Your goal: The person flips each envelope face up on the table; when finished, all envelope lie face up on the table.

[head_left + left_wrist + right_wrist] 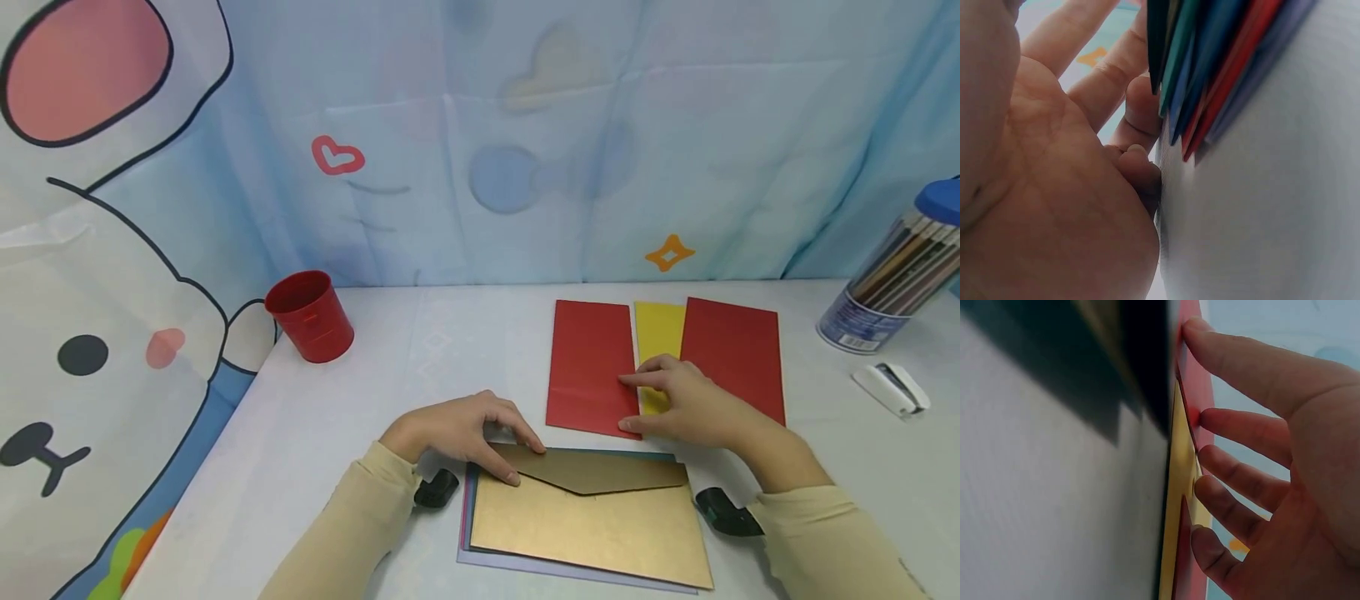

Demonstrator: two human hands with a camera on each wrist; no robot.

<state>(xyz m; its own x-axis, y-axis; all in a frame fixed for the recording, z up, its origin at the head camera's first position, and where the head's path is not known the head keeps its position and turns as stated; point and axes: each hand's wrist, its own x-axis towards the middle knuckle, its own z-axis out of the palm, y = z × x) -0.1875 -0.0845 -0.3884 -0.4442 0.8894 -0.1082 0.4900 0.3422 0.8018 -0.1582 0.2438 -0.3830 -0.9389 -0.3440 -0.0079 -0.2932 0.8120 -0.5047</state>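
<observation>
A gold envelope [585, 529] lies flap side up on a loose stack of coloured envelopes [1213, 81], whose teal, blue, red and lilac edges show. My left hand [476, 429] rests at the stack's upper left corner, thumb and a fingertip touching the flap. Behind the stack, two flat red paper rectangles, a left one [588, 367] and a right one [735, 354], flank a yellow one [660, 325]. Above these hovers my right hand [690, 404], fingers spread, its thumb and fingertips touching the left red rectangle near its right edge.
A small red bucket [311, 321] stands at the back left of the white table [390, 367]. At the right are a clear jar of pencils with a blue lid [892, 271] and a white stapler [892, 389]. A printed blue curtain [420, 208] hangs behind.
</observation>
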